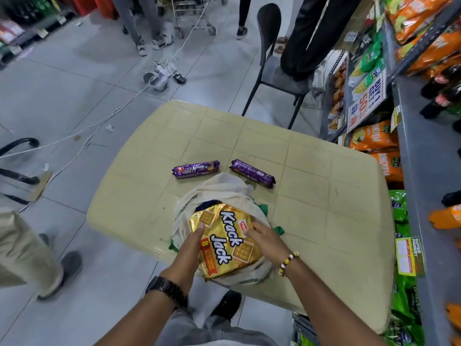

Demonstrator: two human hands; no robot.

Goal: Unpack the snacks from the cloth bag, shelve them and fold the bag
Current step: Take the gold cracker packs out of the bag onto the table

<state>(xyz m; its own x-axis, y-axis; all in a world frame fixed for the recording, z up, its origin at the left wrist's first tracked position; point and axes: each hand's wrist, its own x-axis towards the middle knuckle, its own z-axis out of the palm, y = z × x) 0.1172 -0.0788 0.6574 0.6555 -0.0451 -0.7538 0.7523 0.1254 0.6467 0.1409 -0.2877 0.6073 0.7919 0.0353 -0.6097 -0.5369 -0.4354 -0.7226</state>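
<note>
Unpacking under way. Two purple biscuit packs point(197, 169) lie on the counter point(324, 196), just beyond the cloth bag point(219, 189). Left hand point(190, 247) and right hand point(265, 237) each grip the gold cracker pack point(224, 242) at the bag's open mouth — partly out. Shelving and folding apparently not yet begun.

2 forearms extended forward, left hand point(190, 249) and right hand point(265, 240) gripping opposite sides of gold pack point(224, 242)
</note>
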